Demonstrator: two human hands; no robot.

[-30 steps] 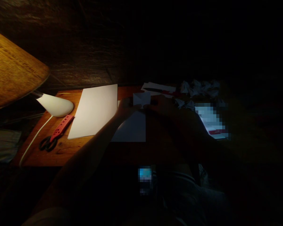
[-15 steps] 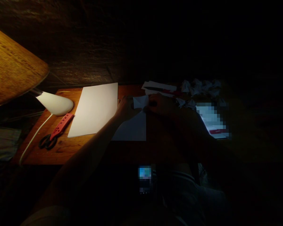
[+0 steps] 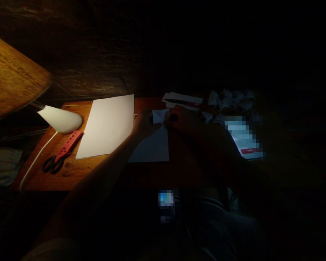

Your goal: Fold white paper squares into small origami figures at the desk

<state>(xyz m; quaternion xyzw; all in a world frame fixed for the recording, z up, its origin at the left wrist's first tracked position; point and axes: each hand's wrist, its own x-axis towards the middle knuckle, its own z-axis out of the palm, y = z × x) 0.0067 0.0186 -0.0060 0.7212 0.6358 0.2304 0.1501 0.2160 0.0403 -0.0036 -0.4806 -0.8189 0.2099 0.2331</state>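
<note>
Between my two hands is a small folded piece of white paper [image 3: 159, 116], with crease lines on its face. My left hand [image 3: 144, 121] holds its left side, and my right hand [image 3: 179, 117] pinches its right edge. Dim light hides part of the right fingers. Under the hands a larger white sheet [image 3: 153, 148] lies on the wooden table [image 3: 70, 177]. To the left of my left hand lies a brightly lit stack of white paper [image 3: 105, 127].
At left stand a desk lamp [image 3: 62, 119] with its cord and pink-cased scissors [image 3: 67, 145]. Behind my right hand are paper strips [image 3: 182, 98] with a dark-bladed, red-handled tool. Several folded paper pieces [image 3: 228, 99] and a lit phone [image 3: 244, 139] sit at right.
The whole view has shifted slightly. My right fingers have moved a little along the right edge of the folded paper; both hands keep their hold.
</note>
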